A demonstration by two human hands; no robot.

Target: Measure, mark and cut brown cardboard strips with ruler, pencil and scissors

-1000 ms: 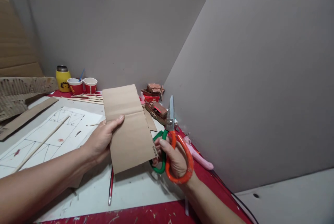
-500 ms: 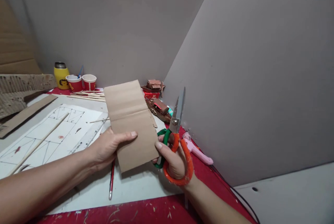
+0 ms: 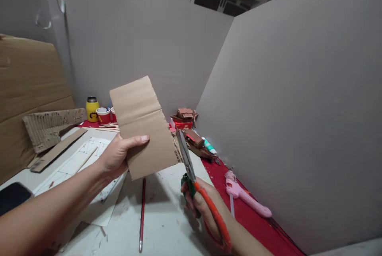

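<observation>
My left hand [image 3: 119,152] grips a creased rectangle of brown cardboard [image 3: 143,124], its thumb flat on the front face. The sheet is raised above the table and tilted. My right hand [image 3: 203,204] is closed round the handles of a pair of scissors [image 3: 186,156], one green and one orange. The blades point up and away, near the right edge of the cardboard, and look closed or nearly so. Behind that edge shows a second bit of cardboard with dark print. Below the sheet, a red pencil [image 3: 142,212] lies on the white board [image 3: 167,224].
A pink glue gun [image 3: 247,200] lies on red cloth at the right, by the grey partition. Brown model boats [image 3: 193,138] stand at the back. Left are a drawn plan [image 3: 62,176], cardboard strips [image 3: 59,148], a dark phone-like object [image 3: 14,198], a yellow bottle [image 3: 92,110] and cups [image 3: 103,116].
My right hand with the scissors has come away from the cardboard's lower edge, and the blades have swung to point left. The head view has tilted up.
</observation>
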